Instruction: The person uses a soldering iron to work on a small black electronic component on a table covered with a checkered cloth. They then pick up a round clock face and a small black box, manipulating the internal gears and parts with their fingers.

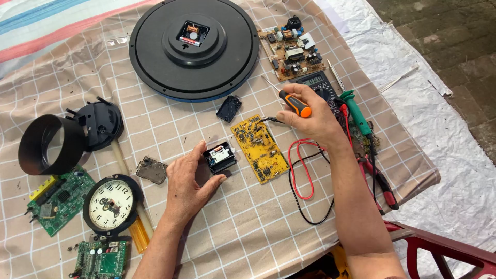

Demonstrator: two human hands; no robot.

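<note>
My left hand (188,183) holds a small black clock movement box (220,157) against the checked cloth, its open top showing white and blue parts. My right hand (309,116) grips a screwdriver with an orange and black handle (294,104), its thin shaft pointing up and left. That hand also pinches a black probe tip resting on a yellow circuit board (260,148), which lies between both hands. A small black cover (229,108) lies just above the board.
A large round black clock back (194,49) lies at the top. A brown circuit board (293,47), multimeter (315,81), green soldering iron (356,113), red and black leads (299,170) and pliers (380,181) sit right. A black ring (44,144), clock face (111,204) and green boards (57,199) lie left.
</note>
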